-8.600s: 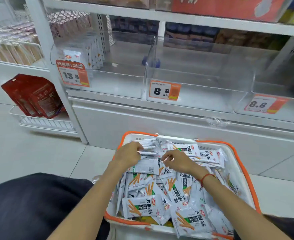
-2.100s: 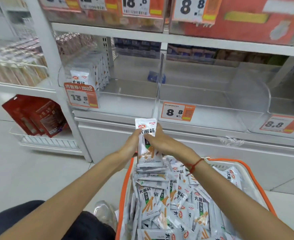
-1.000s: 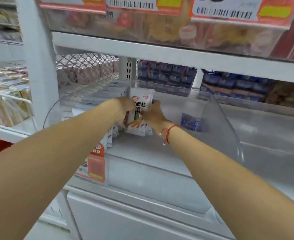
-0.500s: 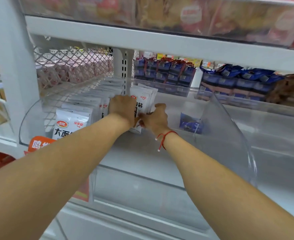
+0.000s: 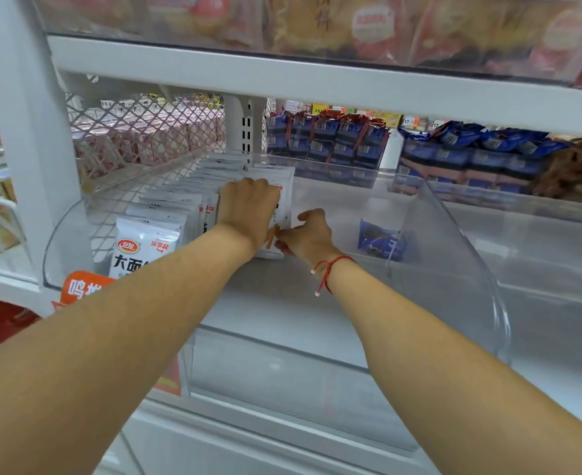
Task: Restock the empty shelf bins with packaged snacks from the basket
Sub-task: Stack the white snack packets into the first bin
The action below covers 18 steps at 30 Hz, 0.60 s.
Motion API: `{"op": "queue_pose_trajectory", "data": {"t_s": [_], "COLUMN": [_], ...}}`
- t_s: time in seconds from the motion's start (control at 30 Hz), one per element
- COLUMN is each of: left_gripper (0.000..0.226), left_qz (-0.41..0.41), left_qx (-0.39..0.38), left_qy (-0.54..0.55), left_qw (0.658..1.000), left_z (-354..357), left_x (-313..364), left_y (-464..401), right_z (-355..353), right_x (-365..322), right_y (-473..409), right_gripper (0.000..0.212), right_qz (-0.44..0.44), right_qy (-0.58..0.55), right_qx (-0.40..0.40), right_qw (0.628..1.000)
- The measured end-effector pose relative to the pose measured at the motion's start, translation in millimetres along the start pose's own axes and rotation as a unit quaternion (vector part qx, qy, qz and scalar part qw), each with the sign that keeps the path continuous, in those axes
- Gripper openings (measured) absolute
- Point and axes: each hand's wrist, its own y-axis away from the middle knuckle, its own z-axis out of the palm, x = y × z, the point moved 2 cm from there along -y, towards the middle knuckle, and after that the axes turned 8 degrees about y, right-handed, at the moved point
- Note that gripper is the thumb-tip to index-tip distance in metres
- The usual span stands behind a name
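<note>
Clear glossy plastic bin [image 5: 454, 255]

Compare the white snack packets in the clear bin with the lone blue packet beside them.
The white snack packets stand upright in rows on the bin's left; the blue packet sits alone by the clear divider. The hands touch white packets only. Both share one bin.

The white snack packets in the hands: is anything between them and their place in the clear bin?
Nothing visible does. The left hand and right hand already hold the white snack packets upright on the clear bin floor, beside the existing row. The blue packet lies apart, to the right.
</note>
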Motion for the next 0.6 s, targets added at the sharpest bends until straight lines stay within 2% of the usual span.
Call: {"op": "queue_pose_trajectory", "data": {"t_s": [0.17,0.23,0.4,0.6], "left_gripper": [0.032,0.030,0.027,0.027], "left_qz": [0.018,0.015,0.001,-0.009], "left_qx": [0.009,0.015,0.019,0.008], "left_qy": [0.006,0.015,0.038,0.022], "left_qw": [1.000,1.000,0.999,1.000], "left_z": [0.5,-0.2,-1.3,2.4], "left_x": [2.1,1.9,0.9,2.0], "left_y": [0.9,1.1,0.7,-2.4], "right_z": [6.3,7.7,12.5,5.1], "right_x": [0.9,-0.4,-3.7,-6.2], "right_y": [4.3,5.4,2.6,9.5], "right_gripper": [0.034,0.042,0.060,0.040], "right_qz": [0.007,0.001,0.039,-0.006], "right_qy": [0.006,-0.003,-0.033,0.096], "right_qx": [-0.085,-0.117,-0.086,-0.102], "right_qw": [0.996,0.993,0.995,0.990]}}
